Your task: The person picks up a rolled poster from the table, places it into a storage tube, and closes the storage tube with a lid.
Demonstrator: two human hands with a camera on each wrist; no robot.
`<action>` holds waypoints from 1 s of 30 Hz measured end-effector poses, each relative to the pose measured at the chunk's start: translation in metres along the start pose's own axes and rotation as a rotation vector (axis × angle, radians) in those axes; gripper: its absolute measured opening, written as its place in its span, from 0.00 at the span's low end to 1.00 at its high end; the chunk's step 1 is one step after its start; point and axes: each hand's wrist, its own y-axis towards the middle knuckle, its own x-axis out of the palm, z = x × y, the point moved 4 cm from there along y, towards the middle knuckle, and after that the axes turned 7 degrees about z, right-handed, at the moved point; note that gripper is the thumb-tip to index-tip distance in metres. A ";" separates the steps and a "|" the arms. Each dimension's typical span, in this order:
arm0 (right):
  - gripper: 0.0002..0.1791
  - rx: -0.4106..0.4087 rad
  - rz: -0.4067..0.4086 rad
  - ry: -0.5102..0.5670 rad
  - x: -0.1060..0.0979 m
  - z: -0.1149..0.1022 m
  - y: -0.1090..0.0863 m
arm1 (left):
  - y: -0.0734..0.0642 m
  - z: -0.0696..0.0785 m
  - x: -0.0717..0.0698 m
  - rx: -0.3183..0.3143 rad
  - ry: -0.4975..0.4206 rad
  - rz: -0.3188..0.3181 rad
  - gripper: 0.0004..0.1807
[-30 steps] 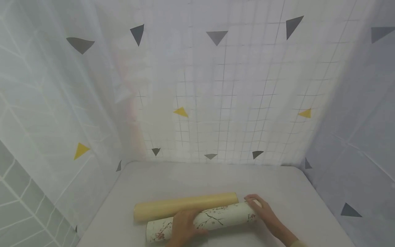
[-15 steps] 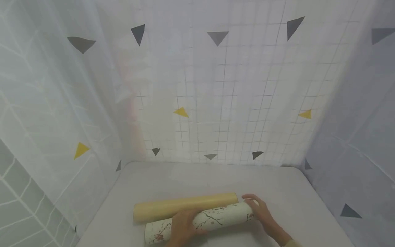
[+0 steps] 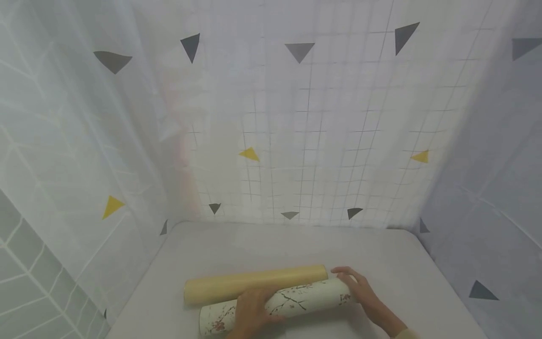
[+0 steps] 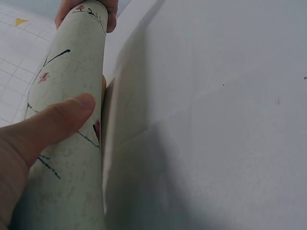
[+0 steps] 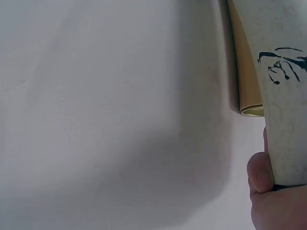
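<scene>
A white roll [image 3: 311, 298] printed with dark branches and reddish blossoms lies slantwise in front of me in the head view. My left hand [image 3: 253, 311] grips it left of its middle; in the left wrist view the thumb [image 4: 57, 122] crosses the patterned surface. At the other end, my right hand [image 3: 361, 294] holds the roll, its fingers around the rim. That end seems slightly raised, with a shadow beneath. Just behind lies a plain yellow-tan tube [image 3: 254, 280], partly covered by the roll. The right wrist view shows the tube's shiny metallic end [image 5: 253, 111].
All of this is on a white tabletop [image 3: 279, 245] with rounded far corners. White sheeting [image 3: 275, 117] with grey and yellow triangles hangs behind and along both sides. A green tiled pattern [image 3: 25, 263] shows at the lower left.
Both hands keep their hold and the roll stays almost where it was. The right hand's fingers have shifted slightly to the left at the roll's end.
</scene>
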 end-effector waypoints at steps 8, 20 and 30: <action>0.33 0.027 -0.029 -0.005 -0.002 0.006 0.001 | -0.002 0.003 0.000 0.040 0.020 0.048 0.40; 0.31 0.004 -0.008 -0.002 0.001 0.008 -0.001 | -0.004 0.002 0.001 0.040 0.050 0.066 0.40; 0.28 0.072 0.037 -0.066 0.014 0.021 0.000 | -0.008 0.000 0.002 0.076 0.057 0.024 0.41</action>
